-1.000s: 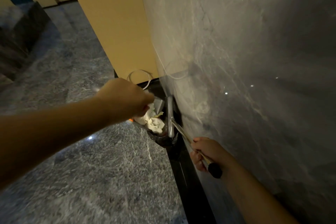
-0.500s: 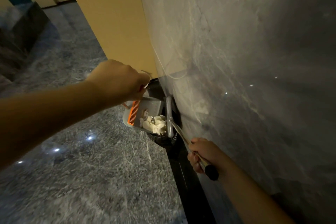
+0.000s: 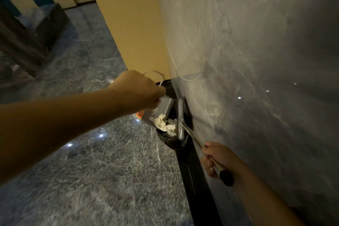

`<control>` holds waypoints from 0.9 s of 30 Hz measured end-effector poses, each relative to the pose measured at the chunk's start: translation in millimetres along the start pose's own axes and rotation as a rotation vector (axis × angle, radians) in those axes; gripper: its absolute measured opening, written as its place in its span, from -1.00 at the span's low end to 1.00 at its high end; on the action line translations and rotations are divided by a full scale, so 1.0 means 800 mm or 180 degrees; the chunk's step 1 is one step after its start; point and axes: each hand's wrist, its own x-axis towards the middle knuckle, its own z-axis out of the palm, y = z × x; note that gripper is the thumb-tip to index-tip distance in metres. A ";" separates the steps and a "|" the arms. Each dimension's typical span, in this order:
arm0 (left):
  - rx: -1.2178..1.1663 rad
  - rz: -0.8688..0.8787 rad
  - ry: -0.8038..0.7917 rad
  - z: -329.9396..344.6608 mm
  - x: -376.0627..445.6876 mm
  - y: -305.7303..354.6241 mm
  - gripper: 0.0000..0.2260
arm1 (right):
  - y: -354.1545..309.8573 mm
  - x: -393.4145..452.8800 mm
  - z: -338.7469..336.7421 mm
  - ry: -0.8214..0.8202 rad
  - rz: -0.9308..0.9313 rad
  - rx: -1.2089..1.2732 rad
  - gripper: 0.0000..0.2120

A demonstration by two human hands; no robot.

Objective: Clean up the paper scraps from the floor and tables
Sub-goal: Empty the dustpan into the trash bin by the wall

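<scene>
The left hand point(image 3: 139, 90) grips the tilted dustpan point(image 3: 163, 106), paper scraps point(image 3: 163, 124) sliding toward five o'clock into the black-lined bin point(image 3: 174, 141), while the right hand point(image 3: 218, 158), nearer the camera, clutches the broom handle point(image 3: 194, 137).

dustpan point(image 3: 166, 105): grey, orange comb | paper scraps point(image 3: 162, 124): white | floor point(image 3: 95, 170): grey marbled | wall panel point(image 3: 128, 14): yellow
</scene>
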 end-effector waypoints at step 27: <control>0.0112 0.0026 -0.0199 0.016 -0.005 -0.011 -0.87 | -0.001 -0.001 0.001 -0.0007 -0.0001 -0.0087 -0.81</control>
